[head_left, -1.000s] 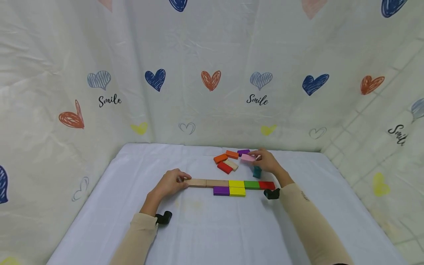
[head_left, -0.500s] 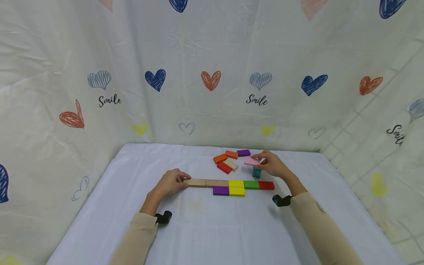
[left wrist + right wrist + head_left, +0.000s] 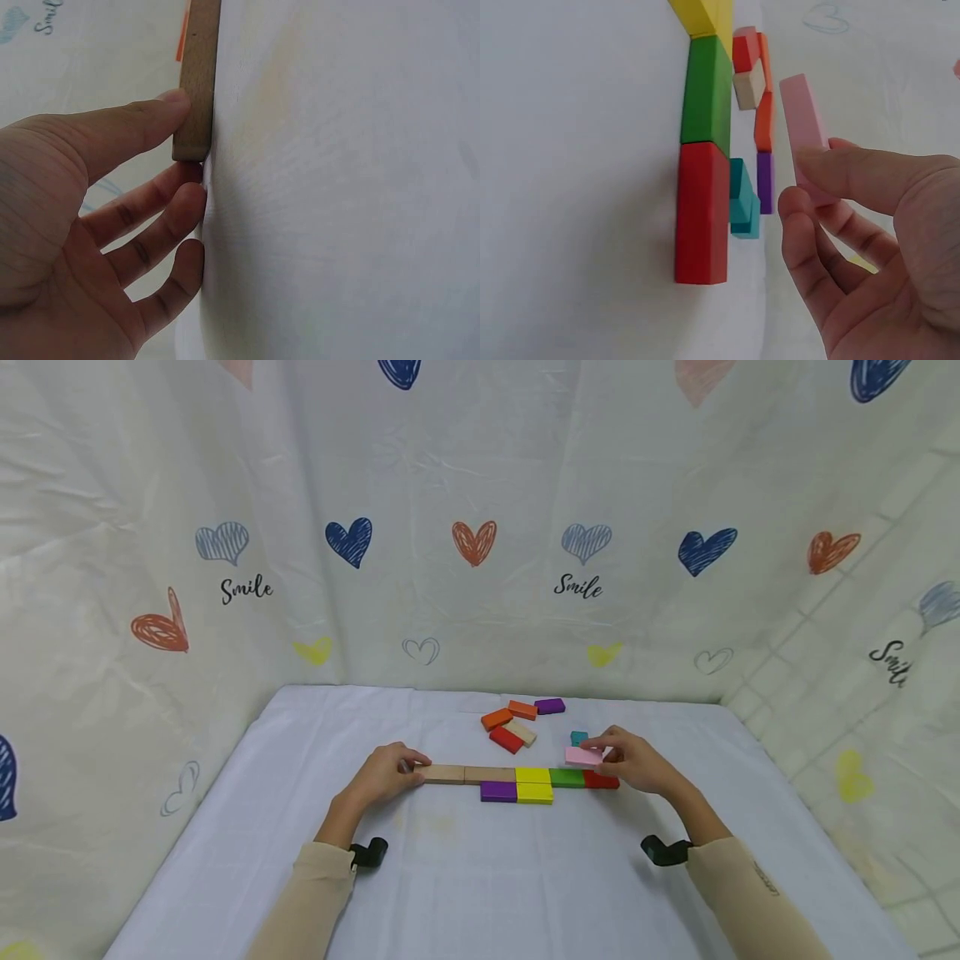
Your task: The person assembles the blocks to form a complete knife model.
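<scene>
In the head view, a row of blocks lies flat: two plain wooden ones, then a yellow, a green block (image 3: 567,778) and a red block (image 3: 606,782). A purple block (image 3: 498,792) and another yellow block (image 3: 534,794) sit along its near side. My left hand (image 3: 382,777) holds the left end of the outermost wooden block (image 3: 442,774), with its thumb (image 3: 174,105) on that block's face. My right hand (image 3: 637,764) pinches a pink block (image 3: 804,112) between thumb and fingers, raised above the row's right end. Teal blocks (image 3: 740,191) stand just behind the row.
Loose at the back lie two orange blocks (image 3: 522,710), a second purple block (image 3: 550,706), a pale wooden block (image 3: 520,732) and a red one (image 3: 506,739). A white cloth (image 3: 465,893) covers the table, and a heart-printed curtain (image 3: 510,618) hangs behind.
My right hand has carried the pink block from the back pile toward me and a little right, over the row's right end. The left hand stays at the wooden block.
</scene>
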Motion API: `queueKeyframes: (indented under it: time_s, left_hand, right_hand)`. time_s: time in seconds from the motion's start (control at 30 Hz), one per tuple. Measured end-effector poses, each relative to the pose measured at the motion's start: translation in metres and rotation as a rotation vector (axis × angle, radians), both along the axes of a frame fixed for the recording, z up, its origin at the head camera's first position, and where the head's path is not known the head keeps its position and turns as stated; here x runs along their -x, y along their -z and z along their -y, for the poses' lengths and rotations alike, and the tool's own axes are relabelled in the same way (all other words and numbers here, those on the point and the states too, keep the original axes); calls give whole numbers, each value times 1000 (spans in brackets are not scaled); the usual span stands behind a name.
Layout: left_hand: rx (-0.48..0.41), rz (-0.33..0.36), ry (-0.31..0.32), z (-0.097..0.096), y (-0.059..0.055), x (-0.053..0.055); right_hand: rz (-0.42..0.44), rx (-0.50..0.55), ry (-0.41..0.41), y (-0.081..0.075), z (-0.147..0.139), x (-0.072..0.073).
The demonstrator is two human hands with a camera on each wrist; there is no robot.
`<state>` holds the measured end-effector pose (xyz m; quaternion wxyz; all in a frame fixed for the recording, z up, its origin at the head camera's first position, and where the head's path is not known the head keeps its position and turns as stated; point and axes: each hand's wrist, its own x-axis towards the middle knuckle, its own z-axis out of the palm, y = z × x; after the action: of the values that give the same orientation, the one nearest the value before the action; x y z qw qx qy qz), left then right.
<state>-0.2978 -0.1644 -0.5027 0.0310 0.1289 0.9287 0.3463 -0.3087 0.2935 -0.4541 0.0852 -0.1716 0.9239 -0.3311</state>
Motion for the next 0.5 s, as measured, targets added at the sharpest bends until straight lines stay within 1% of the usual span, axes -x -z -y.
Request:
queueKeyframes:
  time_s: [0.1, 0.3, 0.5]
  left_hand:
    - [1, 2, -3, 0, 1, 0]
    - [-1, 2, -1, 0, 1, 0]
    - [-10, 9, -4, -1, -1, -1]
  right_hand:
    - [15, 18, -9, 5, -4, -9]
    - [13, 37, -49, 12, -7, -24]
    - [36, 37, -64, 22, -6, -31]
